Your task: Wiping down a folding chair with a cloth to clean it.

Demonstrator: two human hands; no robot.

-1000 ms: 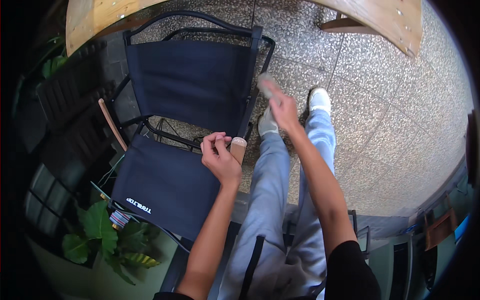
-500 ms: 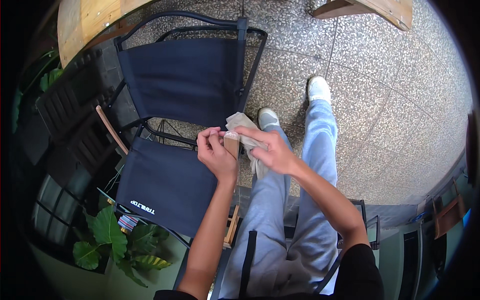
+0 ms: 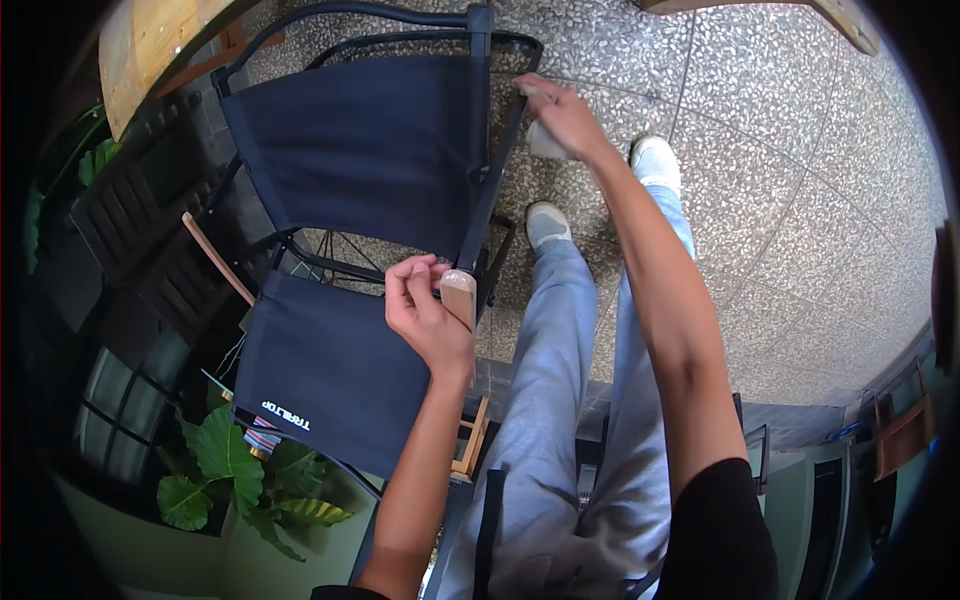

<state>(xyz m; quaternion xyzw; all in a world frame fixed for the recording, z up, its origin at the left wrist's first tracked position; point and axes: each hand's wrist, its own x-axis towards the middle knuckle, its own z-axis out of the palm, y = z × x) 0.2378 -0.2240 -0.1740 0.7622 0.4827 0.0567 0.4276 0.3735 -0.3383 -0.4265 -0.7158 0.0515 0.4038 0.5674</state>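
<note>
Cloth (image 3: 548, 143) in right hand (image 3: 568, 118), chair (image 3: 350, 150) alongside, armrest (image 3: 459, 298) beside left hand (image 3: 428, 318)

Chair back (image 3: 350, 150): dark cloth, dull, a bit wrinkly.
Chair seat (image 3: 325, 355): the same dull cloth, pulled nearly smooth.
Chair frame (image 3: 480, 40): looks like black metal, smooth, a little shiny.
Near armrest (image 3: 459, 305): smooth brown wood, with shiny clear wrap (image 3: 458, 278) like plastic on its end.
Far armrest (image 3: 217, 257): brown wood, smooth from here.
Pale rag (image 3: 547, 143): looks like thin, crumply cloth, not shiny.
Floor (image 3: 760, 260): hard, speckly stone.
</note>
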